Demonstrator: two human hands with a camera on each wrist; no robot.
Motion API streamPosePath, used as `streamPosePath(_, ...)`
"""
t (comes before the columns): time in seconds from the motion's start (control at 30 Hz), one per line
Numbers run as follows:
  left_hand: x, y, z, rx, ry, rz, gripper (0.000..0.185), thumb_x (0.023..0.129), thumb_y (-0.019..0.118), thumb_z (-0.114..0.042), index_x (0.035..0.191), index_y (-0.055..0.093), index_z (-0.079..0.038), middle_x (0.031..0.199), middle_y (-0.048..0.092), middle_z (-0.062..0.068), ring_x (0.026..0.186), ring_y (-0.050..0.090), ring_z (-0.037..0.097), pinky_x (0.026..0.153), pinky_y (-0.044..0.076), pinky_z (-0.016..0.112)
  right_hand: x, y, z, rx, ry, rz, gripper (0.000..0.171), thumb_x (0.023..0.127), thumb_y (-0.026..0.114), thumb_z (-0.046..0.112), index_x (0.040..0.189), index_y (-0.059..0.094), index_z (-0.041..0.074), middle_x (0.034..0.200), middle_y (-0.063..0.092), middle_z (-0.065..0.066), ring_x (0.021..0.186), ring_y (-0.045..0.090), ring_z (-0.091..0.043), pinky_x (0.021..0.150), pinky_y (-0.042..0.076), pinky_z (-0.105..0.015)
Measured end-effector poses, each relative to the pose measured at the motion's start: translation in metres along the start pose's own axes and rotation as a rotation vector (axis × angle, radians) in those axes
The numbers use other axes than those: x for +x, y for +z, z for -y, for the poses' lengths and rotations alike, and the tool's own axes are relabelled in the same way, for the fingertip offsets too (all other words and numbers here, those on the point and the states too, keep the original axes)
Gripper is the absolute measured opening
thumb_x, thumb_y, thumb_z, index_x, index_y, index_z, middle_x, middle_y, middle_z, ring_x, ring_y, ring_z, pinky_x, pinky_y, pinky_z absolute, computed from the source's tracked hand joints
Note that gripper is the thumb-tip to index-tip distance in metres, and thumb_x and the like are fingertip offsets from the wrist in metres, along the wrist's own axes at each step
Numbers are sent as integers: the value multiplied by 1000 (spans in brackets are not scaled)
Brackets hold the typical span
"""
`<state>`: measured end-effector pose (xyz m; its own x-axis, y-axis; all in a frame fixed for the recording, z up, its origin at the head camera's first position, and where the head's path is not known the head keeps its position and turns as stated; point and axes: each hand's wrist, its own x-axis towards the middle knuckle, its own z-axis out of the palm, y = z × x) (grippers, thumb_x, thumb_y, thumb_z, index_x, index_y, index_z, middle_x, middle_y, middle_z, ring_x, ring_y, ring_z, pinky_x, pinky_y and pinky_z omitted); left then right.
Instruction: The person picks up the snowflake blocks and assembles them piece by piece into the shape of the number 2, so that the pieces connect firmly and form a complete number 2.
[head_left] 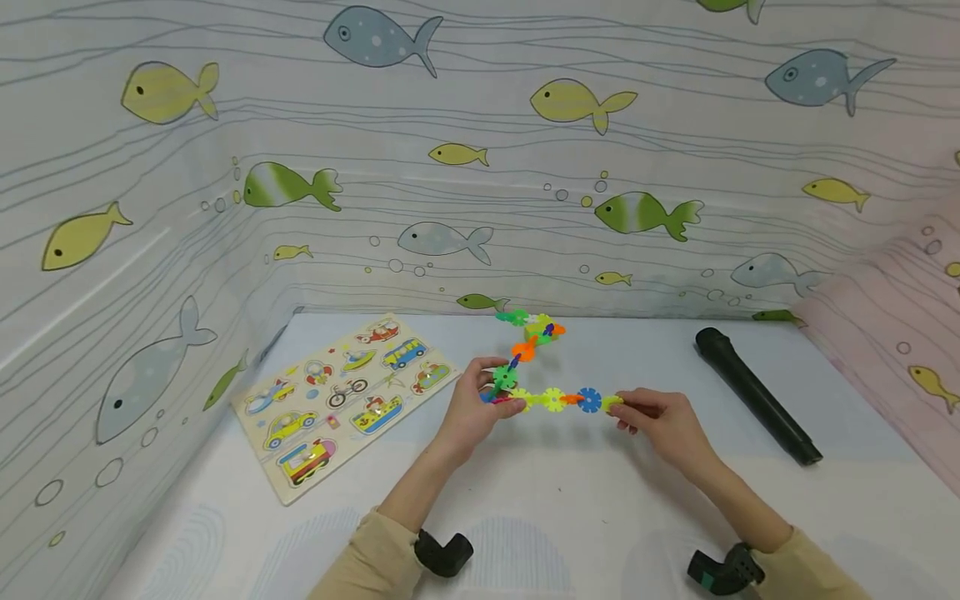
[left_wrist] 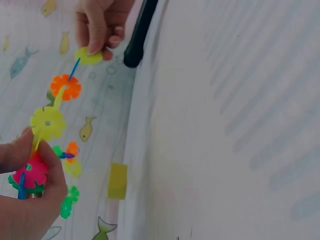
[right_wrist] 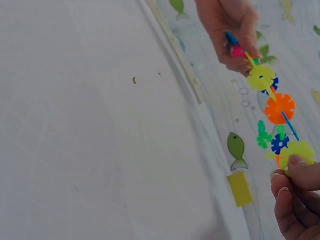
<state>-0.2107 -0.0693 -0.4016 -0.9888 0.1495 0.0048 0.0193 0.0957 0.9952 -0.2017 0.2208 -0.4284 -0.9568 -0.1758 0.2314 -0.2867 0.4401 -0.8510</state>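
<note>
A chain of colourful notched plastic snowflake discs (head_left: 553,400) is held up between the two hands. My left hand (head_left: 474,400) grips it at a bend, with thumb and fingers around a pink disc (left_wrist: 34,172). From there one stretch runs right through yellow, orange and blue discs. Another stretch goes back past an orange disc (head_left: 523,352) to green discs (head_left: 516,317) at the far end. My right hand (head_left: 663,421) pinches the yellow end disc (right_wrist: 297,153) between thumb and fingers. In the left wrist view, a blue disc (left_wrist: 74,69) shows edge-on beside that yellow one.
On the left of the white table lies a wooden puzzle board (head_left: 347,400) with vehicle pictures. A black cylindrical object (head_left: 757,395) lies at the right. Behind the chain sits a small yellow block (right_wrist: 240,189). Fish-patterned cloth walls (head_left: 525,275) enclose the back and sides.
</note>
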Motion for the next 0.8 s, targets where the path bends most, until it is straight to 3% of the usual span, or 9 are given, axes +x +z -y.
streamPosePath(0.17, 0, 2, -1, 14, -3, 5, 61, 85, 77, -3, 138, 48, -8, 122, 61, 16, 101, 57, 23, 81, 51, 27, -1, 1, -4, -32, -93, -24, 17, 90, 73, 9, 106, 76, 3, 86, 71, -18, 71, 64, -25, 61, 56, -29)
streamPosePath(0.33, -1, 2, 0, 33, 3, 15, 60, 85, 77, -4, 138, 48, -9, 122, 61, 17, 100, 56, 24, 80, 51, 27, -2, 3, -3, -83, -169, -61, 18, 86, 74, -1, 103, 78, 4, 87, 72, -8, 69, 62, -14, 60, 54, -23)
streamPosePath(0.57, -2, 4, 2, 68, 8, 21, 59, 85, 77, -4, 137, 48, -10, 124, 60, 17, 104, 55, 25, 81, 51, 28, -2, 7, 2, -150, -354, -126, 20, 80, 76, -8, 98, 78, 0, 87, 71, -6, 66, 61, -11, 58, 51, -15)
streamPosePath(0.8, -3, 5, 4, 103, 18, 21, 58, 84, 77, -3, 135, 50, -11, 128, 58, 17, 115, 51, 29, 89, 51, 34, -2, 7, 1, -193, -407, -135, 25, 73, 77, -16, 95, 78, -4, 85, 68, -4, 67, 61, -7, 62, 52, -13)
